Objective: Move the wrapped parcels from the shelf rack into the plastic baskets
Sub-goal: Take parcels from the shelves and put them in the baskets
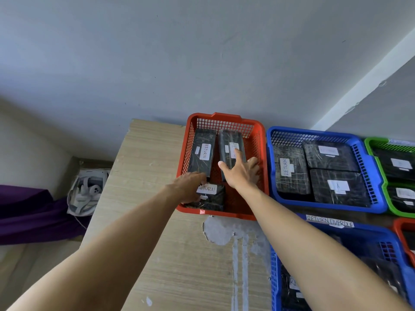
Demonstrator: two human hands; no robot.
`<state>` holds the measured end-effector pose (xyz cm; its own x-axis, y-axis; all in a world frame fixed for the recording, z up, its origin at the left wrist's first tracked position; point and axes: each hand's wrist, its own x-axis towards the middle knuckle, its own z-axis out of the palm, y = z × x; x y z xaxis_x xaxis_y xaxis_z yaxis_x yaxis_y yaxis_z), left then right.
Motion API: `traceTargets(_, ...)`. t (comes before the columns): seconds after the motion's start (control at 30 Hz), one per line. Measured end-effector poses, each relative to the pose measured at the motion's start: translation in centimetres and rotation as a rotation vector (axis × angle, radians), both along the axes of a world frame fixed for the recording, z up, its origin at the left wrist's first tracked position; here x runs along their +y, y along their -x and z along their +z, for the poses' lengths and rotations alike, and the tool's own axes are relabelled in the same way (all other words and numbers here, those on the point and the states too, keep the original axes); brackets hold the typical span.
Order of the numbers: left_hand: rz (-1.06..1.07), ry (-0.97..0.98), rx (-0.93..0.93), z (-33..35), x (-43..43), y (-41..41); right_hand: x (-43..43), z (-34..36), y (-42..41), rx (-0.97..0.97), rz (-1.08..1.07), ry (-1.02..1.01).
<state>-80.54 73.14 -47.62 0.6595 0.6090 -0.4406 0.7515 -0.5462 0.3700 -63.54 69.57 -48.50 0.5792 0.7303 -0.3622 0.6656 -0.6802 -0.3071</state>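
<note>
My left hand (190,187) holds the small parcel (212,198) in the near left corner of the red basket (224,125), I think to tuck it in snug. My right hand (241,173) rests with straight fingers on the long parcel (225,140), maybe to make room.
</note>
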Motion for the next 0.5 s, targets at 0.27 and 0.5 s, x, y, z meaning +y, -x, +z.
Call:
traceTargets(0.27,-0.044,-0.191,-0.056,-0.1,1.0,0.1,1.7,-2.7,1.5,0.15,0.047,-0.024)
traceTargets(0.5,0.01,-0.445,-0.041,-1.0,1.7,0.6,1.4,-3.5,0.5,0.262,0.05,-0.126)
